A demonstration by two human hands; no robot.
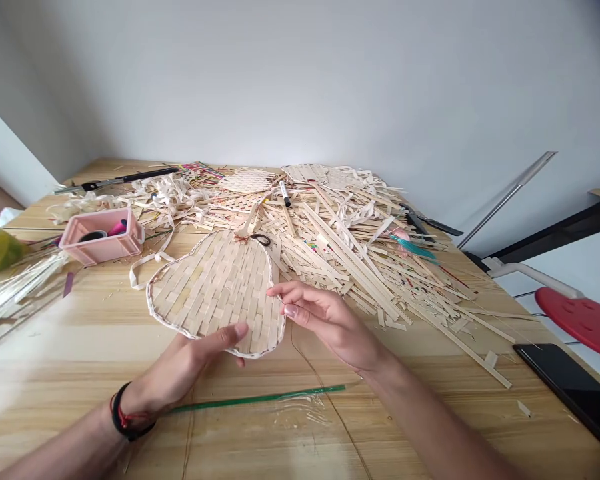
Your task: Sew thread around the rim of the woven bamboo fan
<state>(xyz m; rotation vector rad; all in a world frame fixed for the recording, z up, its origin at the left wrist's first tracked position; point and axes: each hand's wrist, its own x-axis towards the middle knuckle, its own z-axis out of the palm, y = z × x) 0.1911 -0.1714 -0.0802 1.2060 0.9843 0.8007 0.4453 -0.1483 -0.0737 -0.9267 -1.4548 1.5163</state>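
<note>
A heart-shaped woven bamboo fan (210, 287) lies on the wooden table, its edge bound with a pale strip. My left hand (190, 363) grips its lower edge, thumb on top and fingers beneath. My right hand (327, 323) pinches the right edge of the fan between its fingertips and thumb. A small dark loop and reddish threads (255, 239) sit at the fan's top edge, away from both hands. A green strip (260, 400) lies on the table just below the fan, near my left wrist, which wears a black band.
A large heap of loose bamboo strips (350, 260) covers the back of the table, with other woven pieces (245, 181), a black marker (285, 194) and scissors (417, 221). A pink plastic box (100, 235) and a tape roll (0, 250) stand left. A black tablet (567, 390) and red stool (583, 320) are right.
</note>
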